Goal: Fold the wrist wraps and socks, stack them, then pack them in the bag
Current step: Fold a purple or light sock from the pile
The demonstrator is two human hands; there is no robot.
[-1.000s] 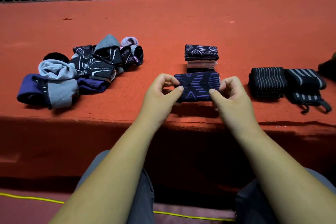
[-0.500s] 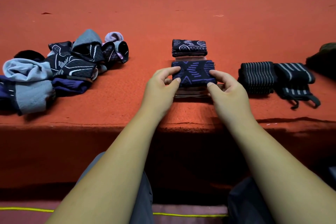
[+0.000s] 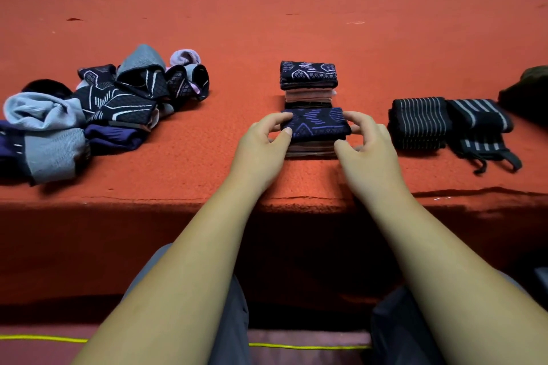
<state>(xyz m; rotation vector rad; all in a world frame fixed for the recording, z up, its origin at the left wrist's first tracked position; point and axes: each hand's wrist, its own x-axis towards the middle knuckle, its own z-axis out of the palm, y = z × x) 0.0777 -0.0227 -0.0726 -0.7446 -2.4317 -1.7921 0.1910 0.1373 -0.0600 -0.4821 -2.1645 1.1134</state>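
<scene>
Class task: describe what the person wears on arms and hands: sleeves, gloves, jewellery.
The left forearm and right forearm are bare, no sleeve in view. The left hand and right hand wear no gloves; no ring, watch or band shows. Below them are grey trousers.

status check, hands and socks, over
Hands: left hand and right hand pinch the folded purple sock atop the near stack. Unfolded sock pile lies left, wrist wraps right. Nothing in the way.

Knitted cloth socks (image 3: 315, 124) lie on rough, matt red carpet (image 3: 267, 32).
</scene>
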